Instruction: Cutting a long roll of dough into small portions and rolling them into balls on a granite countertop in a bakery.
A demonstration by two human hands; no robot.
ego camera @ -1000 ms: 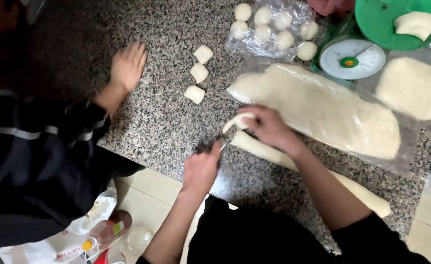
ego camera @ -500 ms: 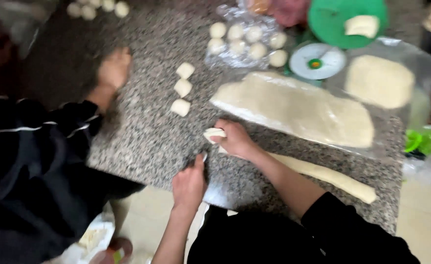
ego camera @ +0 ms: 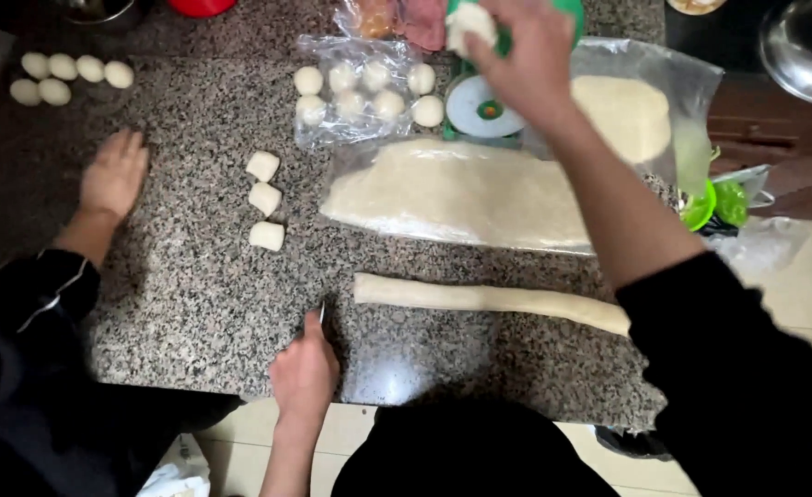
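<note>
My right hand (ego camera: 521,51) is raised at the far side of the counter, shut on a small cut piece of dough (ego camera: 469,23), held over the green kitchen scale (ego camera: 484,106). My left hand (ego camera: 305,373) rests at the near counter edge gripping a knife (ego camera: 321,316) whose blade points away from me. A long dough roll (ego camera: 489,299) lies across the granite counter (ego camera: 185,285) just right of the knife. Three cut dough pieces (ego camera: 265,198) sit in a column to the left.
A large flattened dough slab under plastic (ego camera: 452,193) lies behind the roll. Several dough balls (ego camera: 365,92) sit on a plastic sheet, more (ego camera: 65,78) at the far left. Another person's hand (ego camera: 114,175) rests flat on the counter at left. A round dough sheet in plastic (ego camera: 627,115) is at right.
My right hand lifted the cut dough piece from the end of the roll and carried it up to the scale. My left hand stayed near the counter edge with the knife.
</note>
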